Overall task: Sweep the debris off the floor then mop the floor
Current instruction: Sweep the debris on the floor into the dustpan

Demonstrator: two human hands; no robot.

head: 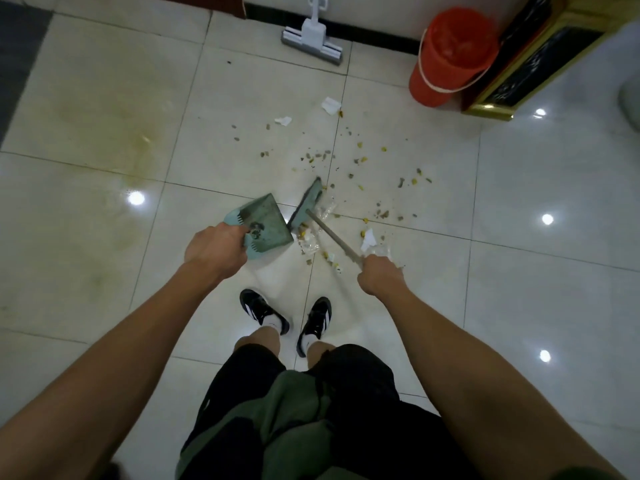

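Glossy tile floor, debris scattered; left fingers grip dustpan; right hand grips broom.

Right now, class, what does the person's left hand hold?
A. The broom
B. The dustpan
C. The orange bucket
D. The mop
B: the left hand grips the teal dustpan, while the right hand holds the broom; the mop and orange bucket stand untouched by the wall.

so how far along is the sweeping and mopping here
Early. The left hand holds the dustpan, with only a little dirt in it. The right hand grips the broom beside it. Most debris and paper scraps remain scattered. The mop stands unused by the wall; the yellowish stain remains.
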